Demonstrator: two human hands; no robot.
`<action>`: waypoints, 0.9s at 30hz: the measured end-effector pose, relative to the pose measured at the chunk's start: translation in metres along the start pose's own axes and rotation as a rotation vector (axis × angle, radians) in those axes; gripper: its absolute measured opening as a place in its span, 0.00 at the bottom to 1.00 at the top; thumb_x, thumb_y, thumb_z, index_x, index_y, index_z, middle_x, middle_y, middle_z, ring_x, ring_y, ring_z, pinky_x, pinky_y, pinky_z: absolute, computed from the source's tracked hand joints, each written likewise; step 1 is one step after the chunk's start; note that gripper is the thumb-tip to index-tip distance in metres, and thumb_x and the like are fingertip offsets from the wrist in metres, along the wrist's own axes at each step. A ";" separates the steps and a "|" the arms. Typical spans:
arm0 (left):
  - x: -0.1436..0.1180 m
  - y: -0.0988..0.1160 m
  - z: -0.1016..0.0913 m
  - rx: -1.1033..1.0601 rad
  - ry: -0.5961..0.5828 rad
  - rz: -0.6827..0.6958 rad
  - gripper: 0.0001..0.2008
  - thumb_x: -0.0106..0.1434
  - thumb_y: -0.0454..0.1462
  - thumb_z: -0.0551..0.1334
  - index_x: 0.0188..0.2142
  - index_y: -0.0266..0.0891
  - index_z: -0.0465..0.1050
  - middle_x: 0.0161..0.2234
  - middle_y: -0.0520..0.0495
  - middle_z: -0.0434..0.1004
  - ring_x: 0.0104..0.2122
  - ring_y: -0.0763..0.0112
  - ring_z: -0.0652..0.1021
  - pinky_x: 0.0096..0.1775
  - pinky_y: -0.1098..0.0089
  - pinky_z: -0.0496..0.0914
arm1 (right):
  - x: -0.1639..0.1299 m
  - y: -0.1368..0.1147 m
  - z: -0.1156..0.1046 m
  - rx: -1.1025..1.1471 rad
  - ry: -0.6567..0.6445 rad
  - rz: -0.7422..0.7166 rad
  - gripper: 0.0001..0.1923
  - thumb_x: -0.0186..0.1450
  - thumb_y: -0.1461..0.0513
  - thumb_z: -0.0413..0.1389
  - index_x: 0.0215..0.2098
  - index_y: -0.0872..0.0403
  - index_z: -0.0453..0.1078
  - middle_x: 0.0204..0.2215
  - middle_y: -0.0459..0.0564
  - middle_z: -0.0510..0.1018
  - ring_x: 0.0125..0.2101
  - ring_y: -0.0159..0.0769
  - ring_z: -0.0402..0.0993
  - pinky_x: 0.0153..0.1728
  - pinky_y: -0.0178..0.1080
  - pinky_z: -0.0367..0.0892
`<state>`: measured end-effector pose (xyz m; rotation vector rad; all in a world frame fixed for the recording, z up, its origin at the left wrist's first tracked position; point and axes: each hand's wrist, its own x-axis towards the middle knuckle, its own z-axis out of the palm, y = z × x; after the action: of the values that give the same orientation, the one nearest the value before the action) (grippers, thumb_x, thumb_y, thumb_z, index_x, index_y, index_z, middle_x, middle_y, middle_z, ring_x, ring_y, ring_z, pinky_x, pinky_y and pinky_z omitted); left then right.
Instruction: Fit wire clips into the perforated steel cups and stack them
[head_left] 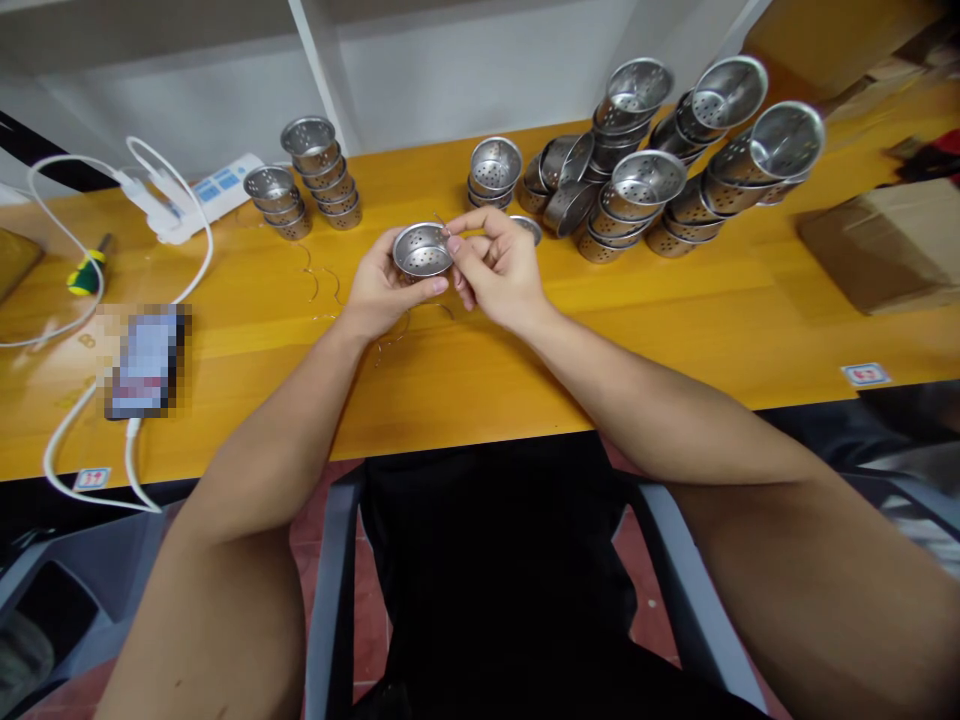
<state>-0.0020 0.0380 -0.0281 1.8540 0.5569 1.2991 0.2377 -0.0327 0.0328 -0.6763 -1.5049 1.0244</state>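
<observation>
My left hand (382,290) cradles a small perforated metal strainer cup (421,250) from below, just above the yellow-orange table (525,370). My right hand (499,265) pinches a thin wire piece (441,222) at the cup's right rim with thumb and forefinger. Several more thin wire hooks (324,285) lie loose on the table left of and under my hands.
Stacks of the same metal cups lie tipped at the back right (660,170), a short stack at back centre (495,172) and two stacks at back left (311,180). A white power strip (202,195) with cables, a screwdriver (88,268), a phone (146,360) and a cardboard box (885,245) sit around.
</observation>
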 end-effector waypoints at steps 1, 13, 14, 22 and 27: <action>0.000 0.000 -0.001 0.007 0.003 0.008 0.57 0.55 0.69 0.95 0.73 0.52 0.78 0.70 0.38 0.88 0.67 0.44 0.92 0.71 0.46 0.89 | 0.003 0.002 -0.005 -0.038 0.024 -0.025 0.34 0.82 0.25 0.69 0.57 0.42 0.76 0.27 0.39 0.75 0.20 0.36 0.68 0.21 0.41 0.70; -0.004 -0.005 -0.002 0.012 -0.024 0.008 0.58 0.55 0.69 0.95 0.73 0.50 0.78 0.70 0.37 0.87 0.75 0.37 0.88 0.80 0.36 0.84 | 0.017 -0.009 -0.037 -0.450 0.020 -0.025 0.15 0.80 0.51 0.80 0.43 0.45 0.82 0.24 0.39 0.66 0.27 0.38 0.62 0.32 0.43 0.65; -0.003 -0.005 -0.002 0.014 -0.024 0.007 0.59 0.54 0.69 0.95 0.73 0.50 0.78 0.70 0.37 0.87 0.74 0.37 0.89 0.80 0.36 0.84 | 0.017 -0.011 -0.036 -0.445 0.023 -0.007 0.16 0.79 0.51 0.80 0.42 0.45 0.81 0.24 0.39 0.66 0.28 0.38 0.61 0.31 0.43 0.64; -0.005 0.001 0.001 0.019 -0.058 -0.038 0.60 0.54 0.71 0.94 0.74 0.50 0.78 0.71 0.37 0.87 0.74 0.38 0.89 0.79 0.37 0.84 | 0.018 -0.015 -0.034 -0.423 0.013 0.033 0.12 0.78 0.59 0.78 0.39 0.46 0.82 0.24 0.40 0.68 0.27 0.36 0.60 0.30 0.41 0.62; -0.006 0.007 0.005 0.009 -0.078 -0.080 0.60 0.54 0.70 0.94 0.74 0.50 0.78 0.69 0.35 0.88 0.70 0.41 0.91 0.74 0.39 0.89 | 0.018 -0.008 -0.035 -0.381 0.017 0.014 0.10 0.75 0.61 0.78 0.40 0.46 0.84 0.23 0.40 0.68 0.27 0.38 0.61 0.29 0.43 0.63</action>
<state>-0.0001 0.0274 -0.0271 1.8619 0.5903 1.1690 0.2697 -0.0130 0.0474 -0.9601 -1.7008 0.7438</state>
